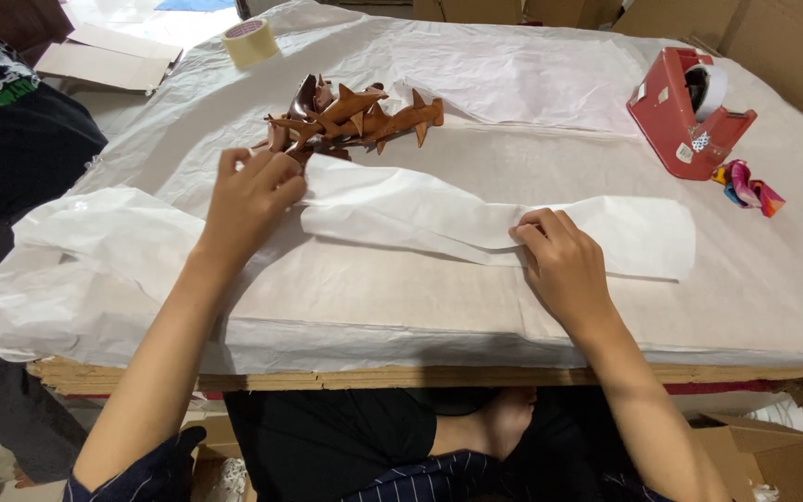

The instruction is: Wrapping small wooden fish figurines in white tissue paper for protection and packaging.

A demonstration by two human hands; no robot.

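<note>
The paper [476, 223] is lying as a long, white, thin strip, creased and rumpled, stretching between both hands across the paper-covered table [606, 316]. The left hand [251, 200] is pinching its left end, fingers curled over the crumpled edge. The right hand [564, 265] is pressing down near the middle, fingers bent and close together, thumb tucked under; whether it is pinching a fold is hard to tell. Past the right hand, the strip is running on flat to a square end. Just beyond the left hand, brown wooden figures [355, 119] are lying in a heap, too tangled to count, partly hiding behind the knuckles. Far right of the right hand, a red tape dispenser [685, 116] is standing, a ribbon scrap [745, 186] beside it. A tape roll [251, 42] is sitting far behind the left hand.
</note>
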